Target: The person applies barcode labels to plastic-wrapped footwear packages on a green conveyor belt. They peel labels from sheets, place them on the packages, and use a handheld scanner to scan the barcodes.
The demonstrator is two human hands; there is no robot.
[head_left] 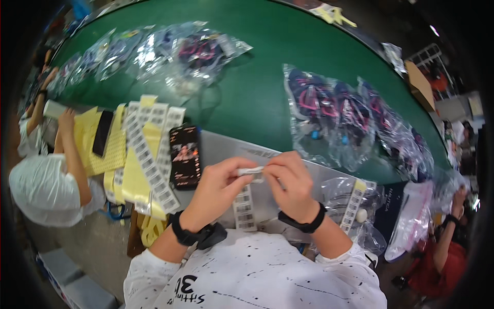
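Observation:
In front of my chest, a small white folded strip (250,171), apparently of label paper, is pinched by my left hand (218,188) between thumb and fingers. My right hand (293,185) is closed too, its thumb and fingertips meeting at the right end of that strip. Below and between the hands is a strip of barcode labels (245,210); whether it joins the held piece I cannot tell. A phone with a lit screen (184,157) lies just left of my left hand. Both wrists wear black bands.
Barcode label sheets (150,154) and yellow backing sheets (85,126) lie at left, with a dark phone (103,134). Bagged shoes (329,113) rest on the green table (247,98), more bags (170,49) far left. Another label strip (353,206) lies right. People work at both sides.

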